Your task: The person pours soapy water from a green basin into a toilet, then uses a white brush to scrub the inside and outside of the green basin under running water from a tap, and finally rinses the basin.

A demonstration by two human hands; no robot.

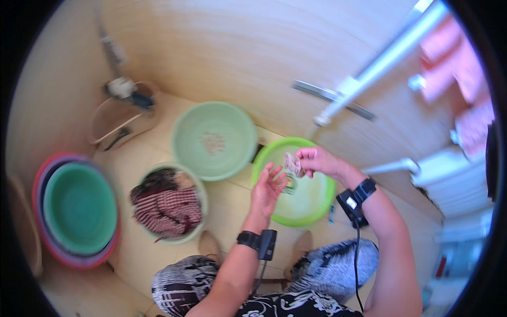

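Observation:
Above a bright green basin, my right hand pinches a small, crumpled, pale pinkish cloth. The cloth is too blurred to tell its exact kind. My left hand is beside it, palm turned up and fingers spread, holding nothing. A printed pattern shows on the green basin's pale bottom. To the left, a pale bowl is filled with a red-and-white checked cloth and a dark cloth.
A pale green basin with a reddish print stands behind. Nested basins are at the left, near a beige bucket. A white pipe crosses the wall at right, where pink laundry hangs. Black cables run from both wrists.

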